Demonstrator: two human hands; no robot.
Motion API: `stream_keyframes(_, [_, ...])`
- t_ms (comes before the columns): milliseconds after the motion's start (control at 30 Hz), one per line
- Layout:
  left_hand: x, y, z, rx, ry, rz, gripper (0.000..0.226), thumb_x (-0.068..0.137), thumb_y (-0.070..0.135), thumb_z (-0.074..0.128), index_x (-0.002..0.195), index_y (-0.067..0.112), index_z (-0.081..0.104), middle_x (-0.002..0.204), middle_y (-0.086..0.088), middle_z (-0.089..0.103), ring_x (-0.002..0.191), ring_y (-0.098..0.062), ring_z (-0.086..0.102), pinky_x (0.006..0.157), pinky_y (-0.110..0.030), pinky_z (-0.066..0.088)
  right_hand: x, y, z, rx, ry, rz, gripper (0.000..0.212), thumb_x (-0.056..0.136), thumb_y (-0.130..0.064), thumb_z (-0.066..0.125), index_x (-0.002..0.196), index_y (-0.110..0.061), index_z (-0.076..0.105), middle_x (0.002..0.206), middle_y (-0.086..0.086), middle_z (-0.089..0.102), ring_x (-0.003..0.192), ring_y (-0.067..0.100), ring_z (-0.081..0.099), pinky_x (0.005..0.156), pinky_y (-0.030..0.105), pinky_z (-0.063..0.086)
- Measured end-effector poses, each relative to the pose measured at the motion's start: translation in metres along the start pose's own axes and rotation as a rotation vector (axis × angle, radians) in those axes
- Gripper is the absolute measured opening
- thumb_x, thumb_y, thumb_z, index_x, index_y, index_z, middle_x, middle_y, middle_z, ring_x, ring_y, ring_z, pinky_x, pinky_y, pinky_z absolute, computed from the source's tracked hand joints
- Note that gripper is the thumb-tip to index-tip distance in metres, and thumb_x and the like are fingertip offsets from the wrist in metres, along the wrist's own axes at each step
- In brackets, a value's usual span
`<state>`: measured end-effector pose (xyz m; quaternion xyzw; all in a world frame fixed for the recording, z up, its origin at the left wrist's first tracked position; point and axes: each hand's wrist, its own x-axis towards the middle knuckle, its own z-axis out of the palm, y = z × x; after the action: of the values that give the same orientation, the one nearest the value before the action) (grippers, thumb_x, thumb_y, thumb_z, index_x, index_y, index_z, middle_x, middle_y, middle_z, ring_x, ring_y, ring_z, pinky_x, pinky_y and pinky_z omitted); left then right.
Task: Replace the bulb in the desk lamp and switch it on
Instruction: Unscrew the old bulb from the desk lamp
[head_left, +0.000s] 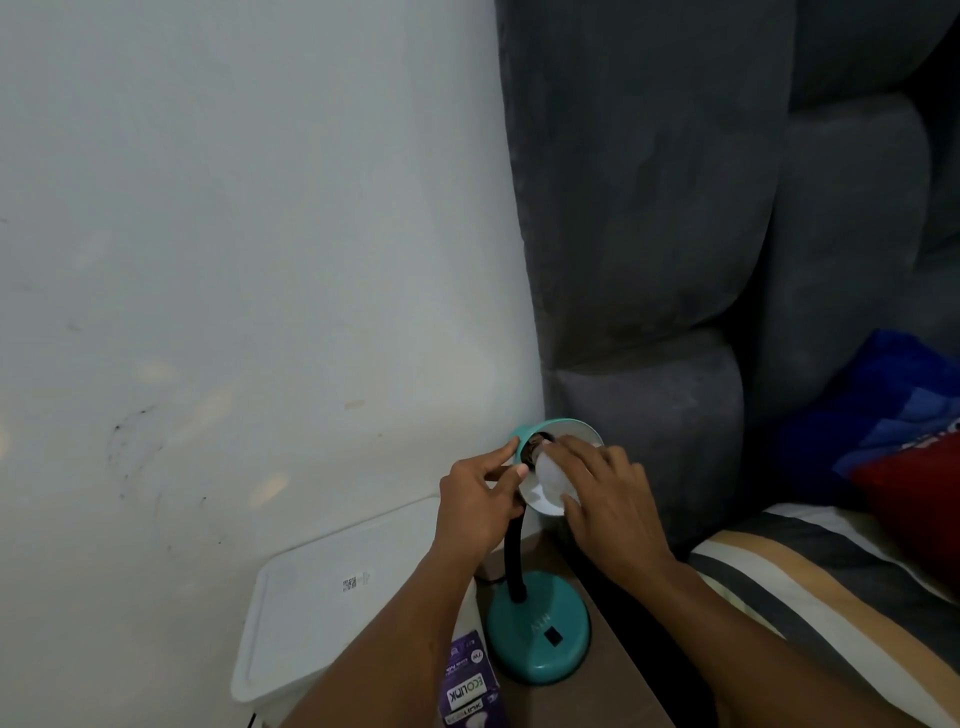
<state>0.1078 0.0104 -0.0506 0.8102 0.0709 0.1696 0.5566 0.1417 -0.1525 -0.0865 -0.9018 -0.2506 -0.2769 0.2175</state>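
A teal desk lamp stands on a brown bedside surface, its round base (540, 636) carrying a black switch (552, 636) and a black flexible neck (514, 561). The teal shade (524, 432), white inside, faces me. My left hand (480, 501) grips the shade's left rim. My right hand (605, 496) wraps a white bulb (551, 475) whose neck sits at the socket (535, 446) inside the shade; whether it is threaded in is unclear. The lamp is unlit.
A purple bulb box (470, 688) lies in front of the lamp base. A white plastic lidded bin (332, 597) stands to the left against the white wall. A grey upholstered headboard (649, 260) rises behind; a striped pillow (810, 587) and blue-red bedding (904, 447) lie to the right.
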Motion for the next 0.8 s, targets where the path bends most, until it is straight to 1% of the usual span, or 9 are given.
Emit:
stream_keyframes(67, [0.0001, -0.0002, -0.0005, 0.0, -0.001, 0.009, 0.042, 0.094, 0.024, 0.07, 0.135, 0.024, 0.063, 0.114, -0.003, 0.074, 0.093, -0.021, 0.074, 0.077, -0.035, 0.065, 0.0003, 0.0008, -0.0009, 0.052, 0.003, 0.053, 0.081, 0.072, -0.036, 0.077, 0.142, -0.026, 0.038, 0.141, 0.001, 0.05, 0.106, 0.023, 0.053, 0.08, 0.038, 0.049])
stream_keyframes(133, [0.0, -0.0002, -0.001, -0.014, -0.003, 0.004, 0.041, 0.093, 0.024, 0.07, 0.134, 0.024, 0.064, 0.113, -0.004, 0.075, 0.093, -0.02, 0.074, 0.077, -0.036, 0.065, 0.0015, 0.0009, -0.0015, 0.082, 0.011, 0.118, 0.072, 0.075, -0.041, 0.076, 0.137, -0.022, 0.045, 0.133, 0.003, 0.056, 0.104, 0.024, 0.054, 0.079, 0.039, 0.049])
stream_keyframes(200, [-0.0004, 0.0004, -0.0006, -0.023, -0.007, -0.004, 0.041, 0.094, 0.022, 0.07, 0.134, 0.022, 0.063, 0.113, -0.005, 0.074, 0.095, -0.022, 0.074, 0.078, -0.036, 0.065, 0.0018, 0.0006, -0.0023, 0.045, 0.007, 0.042, 0.066, 0.077, -0.033, 0.074, 0.137, -0.023, 0.046, 0.135, 0.002, 0.055, 0.108, 0.025, 0.053, 0.08, 0.038, 0.048])
stream_keyframes(267, [0.0, 0.0005, 0.0, -0.006, -0.005, -0.003, 0.042, 0.094, 0.022, 0.069, 0.135, 0.022, 0.063, 0.116, -0.005, 0.074, 0.097, -0.023, 0.073, 0.078, -0.036, 0.065, 0.0015, 0.0009, -0.0027, 0.052, 0.003, -0.019, 0.073, 0.076, -0.03, 0.073, 0.141, -0.026, 0.042, 0.143, -0.001, 0.048, 0.114, 0.023, 0.049, 0.084, 0.038, 0.048])
stream_keyframes(400, [-0.0005, 0.0007, 0.0002, -0.022, 0.001, -0.013, 0.042, 0.093, 0.023, 0.07, 0.134, 0.023, 0.063, 0.116, -0.006, 0.074, 0.096, -0.026, 0.074, 0.079, -0.04, 0.065, 0.0033, 0.0016, -0.0014, 0.068, 0.006, 0.102, 0.063, 0.079, -0.042, 0.072, 0.135, -0.021, 0.05, 0.131, 0.003, 0.058, 0.109, 0.024, 0.053, 0.084, 0.039, 0.049])
stream_keyframes(500, [-0.0014, 0.0014, 0.0, -0.028, -0.007, -0.016, 0.042, 0.093, 0.022, 0.07, 0.135, 0.022, 0.063, 0.116, -0.007, 0.074, 0.097, -0.026, 0.074, 0.079, -0.04, 0.065, 0.0017, 0.0038, -0.0011, 0.052, 0.005, 0.005, 0.067, 0.077, -0.035, 0.074, 0.138, -0.024, 0.046, 0.138, 0.0, 0.054, 0.116, 0.024, 0.051, 0.085, 0.038, 0.047])
stream_keyframes(633, [-0.0012, 0.0015, -0.0005, -0.029, -0.007, -0.015, 0.041, 0.093, 0.022, 0.07, 0.134, 0.023, 0.063, 0.114, -0.005, 0.074, 0.095, -0.024, 0.074, 0.077, -0.037, 0.065, 0.0006, 0.0046, -0.0008, 0.016, -0.005, 0.073, 0.07, 0.075, -0.05, 0.073, 0.136, -0.025, 0.049, 0.132, -0.002, 0.058, 0.11, 0.022, 0.051, 0.081, 0.038, 0.047])
stream_keyframes(700, [-0.0014, 0.0017, -0.0006, -0.031, -0.006, -0.02, 0.041, 0.094, 0.021, 0.07, 0.134, 0.023, 0.063, 0.114, -0.005, 0.073, 0.094, -0.024, 0.074, 0.076, -0.035, 0.065, 0.0004, 0.0027, -0.0011, -0.014, 0.007, 0.041, 0.065, 0.076, -0.044, 0.074, 0.134, -0.026, 0.05, 0.132, -0.002, 0.059, 0.11, 0.022, 0.052, 0.081, 0.037, 0.045])
stream_keyframes(800, [-0.001, 0.0018, -0.0005, -0.012, -0.007, -0.016, 0.042, 0.093, 0.022, 0.07, 0.135, 0.022, 0.063, 0.116, -0.007, 0.074, 0.096, -0.025, 0.074, 0.079, -0.038, 0.065, -0.0011, 0.0023, -0.0015, -0.007, 0.024, -0.027, 0.075, 0.07, -0.036, 0.078, 0.137, -0.028, 0.044, 0.136, -0.003, 0.056, 0.11, 0.022, 0.052, 0.08, 0.037, 0.044])
